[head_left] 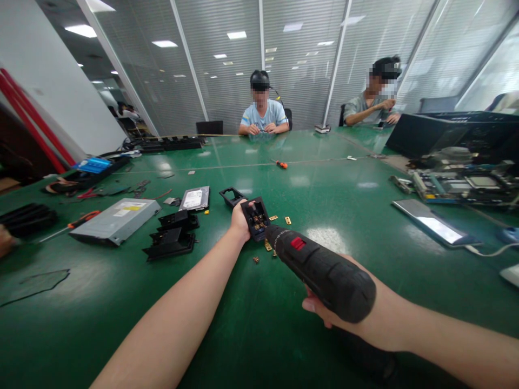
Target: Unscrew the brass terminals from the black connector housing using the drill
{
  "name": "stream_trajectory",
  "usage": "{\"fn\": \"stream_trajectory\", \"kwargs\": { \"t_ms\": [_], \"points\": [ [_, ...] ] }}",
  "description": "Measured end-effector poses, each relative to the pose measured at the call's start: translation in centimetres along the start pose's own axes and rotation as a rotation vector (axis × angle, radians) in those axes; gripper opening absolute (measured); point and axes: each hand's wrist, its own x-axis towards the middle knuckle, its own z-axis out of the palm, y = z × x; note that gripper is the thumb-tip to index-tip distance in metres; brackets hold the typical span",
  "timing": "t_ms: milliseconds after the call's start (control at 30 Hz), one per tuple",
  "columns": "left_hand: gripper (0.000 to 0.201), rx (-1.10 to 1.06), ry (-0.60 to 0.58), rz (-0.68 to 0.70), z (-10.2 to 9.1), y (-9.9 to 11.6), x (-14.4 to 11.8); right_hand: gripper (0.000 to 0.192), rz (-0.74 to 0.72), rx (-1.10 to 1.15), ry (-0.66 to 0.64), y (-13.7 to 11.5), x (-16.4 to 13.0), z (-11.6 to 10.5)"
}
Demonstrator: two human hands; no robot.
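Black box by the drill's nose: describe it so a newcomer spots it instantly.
Over the green table, find the left hand. It holds the black box, beside the drill. Brass-coloured parts inside set it apart from the hollow black frame nearby.

Honestly the drill looked like matt black plastic, same with the little box, while the brass-looking strips were shiny metal, the silver drive dull smooth metal, and the green tabletop super glossy.
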Motion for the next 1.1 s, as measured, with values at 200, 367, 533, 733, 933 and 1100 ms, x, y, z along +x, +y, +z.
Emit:
{"fn": "stream_trajectory", "kwargs": {
  "t_ms": [200,367,533,733,933,1100],
  "points": [
    [0.008,0.027,-0.015,0.004,-0.2,0.0,0.1,0.020,0.008,0.018,0.008,0.4,-0.1,0.2],
    [0.009,0.016,-0.016,0.010,-0.3,-0.2,0.3,0.021,0.016,0.045,-0.009,0.4,-0.1,0.2],
    [0.010,0.025,-0.024,0.005,-0.3,-0.2,0.4,0.022,0.015,0.041,-0.003,0.4,-0.1,0.1],
    [0.012,-0.006,-0.003,-0.014,-0.3,-0.1,0.3,0.021,0.015,0.039,-0.018,0.4,-0.1,0.1],
    [0.014,-0.005,0.009,-0.030,-0.2,-0.1,0.1,0.022,0.053,0.041,-0.008,0.9,-0.2,0.2],
    [0.016,-0.026,-0.008,-0.052,-0.1,0.0,0.0,0.021,0.058,0.013,-0.015,1.4,-0.2,0.3]
  ]
}}
